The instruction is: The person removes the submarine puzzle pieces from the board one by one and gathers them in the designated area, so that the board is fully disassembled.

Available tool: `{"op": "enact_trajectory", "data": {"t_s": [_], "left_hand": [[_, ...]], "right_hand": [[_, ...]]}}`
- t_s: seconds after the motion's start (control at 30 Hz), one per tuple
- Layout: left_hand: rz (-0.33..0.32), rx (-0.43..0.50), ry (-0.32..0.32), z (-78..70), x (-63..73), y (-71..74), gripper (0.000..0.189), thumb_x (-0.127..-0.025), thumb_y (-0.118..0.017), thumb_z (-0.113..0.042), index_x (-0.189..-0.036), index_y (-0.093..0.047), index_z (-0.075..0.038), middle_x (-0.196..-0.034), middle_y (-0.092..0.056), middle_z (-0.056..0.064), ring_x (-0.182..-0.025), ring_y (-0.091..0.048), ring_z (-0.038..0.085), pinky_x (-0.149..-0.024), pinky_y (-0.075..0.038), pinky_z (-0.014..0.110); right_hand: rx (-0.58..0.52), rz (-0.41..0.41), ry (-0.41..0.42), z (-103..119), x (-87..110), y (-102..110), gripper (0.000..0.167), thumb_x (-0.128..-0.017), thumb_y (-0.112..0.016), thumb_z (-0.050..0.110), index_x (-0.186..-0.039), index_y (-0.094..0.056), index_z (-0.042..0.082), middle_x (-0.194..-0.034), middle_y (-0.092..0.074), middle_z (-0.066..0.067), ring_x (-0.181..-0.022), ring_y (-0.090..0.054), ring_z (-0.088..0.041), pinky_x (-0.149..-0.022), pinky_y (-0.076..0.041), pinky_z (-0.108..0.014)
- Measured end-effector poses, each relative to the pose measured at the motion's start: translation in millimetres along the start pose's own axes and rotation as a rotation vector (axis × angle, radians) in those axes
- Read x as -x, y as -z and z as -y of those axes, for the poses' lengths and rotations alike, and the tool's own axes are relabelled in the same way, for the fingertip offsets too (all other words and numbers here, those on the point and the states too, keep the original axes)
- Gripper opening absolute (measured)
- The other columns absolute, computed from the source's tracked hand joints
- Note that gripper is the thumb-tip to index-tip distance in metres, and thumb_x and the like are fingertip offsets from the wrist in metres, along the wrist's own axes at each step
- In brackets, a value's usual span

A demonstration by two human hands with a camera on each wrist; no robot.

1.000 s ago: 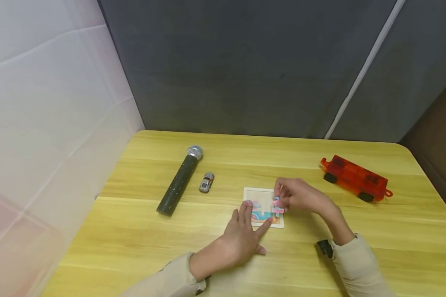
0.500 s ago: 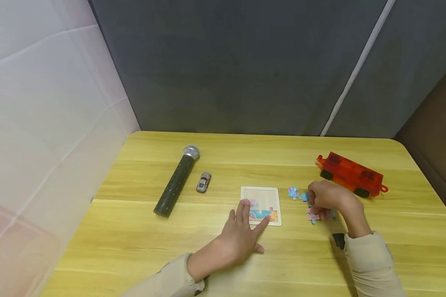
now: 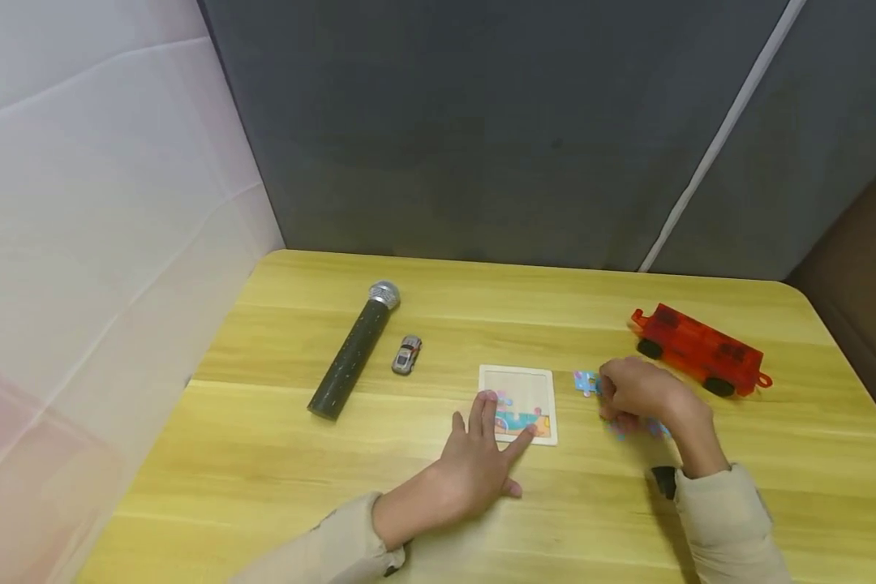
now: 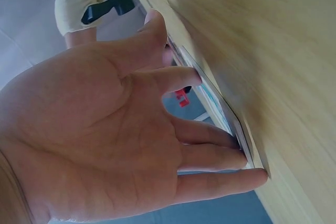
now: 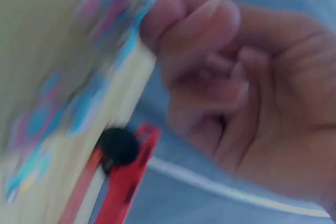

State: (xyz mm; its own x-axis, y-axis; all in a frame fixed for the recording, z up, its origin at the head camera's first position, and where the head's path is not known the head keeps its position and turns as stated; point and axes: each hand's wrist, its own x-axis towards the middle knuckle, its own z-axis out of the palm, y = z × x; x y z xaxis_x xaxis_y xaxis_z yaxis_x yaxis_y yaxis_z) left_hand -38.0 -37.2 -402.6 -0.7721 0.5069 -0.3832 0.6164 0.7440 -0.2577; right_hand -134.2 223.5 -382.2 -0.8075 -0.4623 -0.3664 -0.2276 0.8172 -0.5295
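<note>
A square wooden puzzle board [image 3: 517, 371] lies flat on the table, with joined pieces [image 3: 520, 422] along its near side. My left hand [image 3: 474, 462] rests its outstretched fingers on the board's left and near edges; the left wrist view shows that hand [image 4: 131, 129] from the palm side. To the right of the board, my right hand [image 3: 646, 393] is curled low over several loose jigsaw pieces. Its thumb and forefinger pinch a blue jigsaw piece [image 5: 137, 20], blurred in the right wrist view. A blue-pink piece [image 3: 586, 383] lies just left of these fingers; others are partly hidden underneath.
A red toy wagon [image 3: 701, 349] with black wheels stands behind the right hand. Left of the board lie a small silver toy car [image 3: 406, 355] and a dark microphone [image 3: 354, 353]. Grey and white panels rise around the table.
My right hand has carried a pink jigsaw piece from the board to the loose pieces on the right, and its fingers are now at a blue one. The left hand has stayed put.
</note>
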Motion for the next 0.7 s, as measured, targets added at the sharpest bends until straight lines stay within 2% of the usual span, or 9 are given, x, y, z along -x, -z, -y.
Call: {"op": "enact_trajectory", "data": {"t_s": [0.13,0.2,0.23,0.33,0.47,0.7], "left_hand": [[-0.019,0.048,-0.011,-2.0,-10.0,-19.1,0.081,-0.106,-0.039,-0.075,-0.177,-0.02,-0.04,-0.175,-0.027,0.034,-0.166,-0.024,0.048,-0.122,-0.047,0.058],[-0.026,0.063,-0.006,-2.7,-13.9,-26.4,0.081,-0.106,-0.038,-0.076,-0.176,-0.019,-0.042,-0.175,-0.025,0.036,-0.166,-0.023,0.05,-0.125,-0.042,0.062],[-0.02,0.072,0.0,-2.5,-14.5,-25.9,0.08,-0.106,-0.038,-0.076,-0.176,-0.018,-0.043,-0.174,-0.025,0.037,-0.166,-0.022,0.051,-0.125,-0.04,0.064],[0.029,0.087,0.036,-2.1,-10.0,-11.2,0.077,-0.105,-0.039,-0.076,-0.174,-0.017,-0.051,-0.173,-0.03,0.034,-0.165,-0.026,0.049,-0.127,-0.035,0.069],[0.092,0.076,0.081,-3.0,-1.7,8.6,0.076,-0.102,-0.042,-0.078,-0.171,-0.017,-0.058,-0.173,-0.036,0.028,-0.164,-0.033,0.044,-0.126,-0.036,0.069],[0.112,0.047,0.095,-1.3,0.5,10.7,0.076,-0.102,-0.04,-0.079,-0.171,-0.015,-0.059,-0.173,-0.038,0.025,-0.164,-0.034,0.041,-0.126,-0.038,0.067]], "right_hand": [[0.02,-0.06,0.21,31,-17.9,-13,0.01,-0.105,-0.073,0.005,-0.095,-0.069,0.005,-0.075,-0.067,-0.002,-0.062,-0.058,-0.009,-0.064,-0.051,-0.026],[0.024,-0.072,0.275,47,-28.8,-22,0.003,-0.106,-0.07,0.003,-0.105,-0.073,0.003,-0.088,-0.07,-0.003,-0.072,-0.059,-0.01,-0.069,-0.053,-0.027],[0.025,-0.073,0.297,53,-33.9,-27,0.006,-0.106,-0.07,0.003,-0.109,-0.075,0.001,-0.094,-0.072,-0.004,-0.077,-0.061,-0.011,-0.073,-0.055,-0.029],[0.009,-0.062,0.311,62,-46.0,-39,0.013,-0.104,-0.072,0.001,-0.116,-0.074,-0.001,-0.103,-0.073,-0.008,-0.089,-0.068,-0.018,-0.083,-0.06,-0.036],[0.008,-0.087,0.316,64,-53.5,-50,0.007,-0.102,-0.075,-0.001,-0.108,-0.073,0.0,-0.101,-0.071,-0.008,-0.092,-0.068,-0.019,-0.084,-0.061,-0.036],[0.005,-0.11,0.303,71,-55.4,-54,0.005,-0.102,-0.074,-0.002,-0.101,-0.07,0.002,-0.094,-0.066,-0.005,-0.081,-0.058,-0.012,-0.073,-0.055,-0.026]]}}
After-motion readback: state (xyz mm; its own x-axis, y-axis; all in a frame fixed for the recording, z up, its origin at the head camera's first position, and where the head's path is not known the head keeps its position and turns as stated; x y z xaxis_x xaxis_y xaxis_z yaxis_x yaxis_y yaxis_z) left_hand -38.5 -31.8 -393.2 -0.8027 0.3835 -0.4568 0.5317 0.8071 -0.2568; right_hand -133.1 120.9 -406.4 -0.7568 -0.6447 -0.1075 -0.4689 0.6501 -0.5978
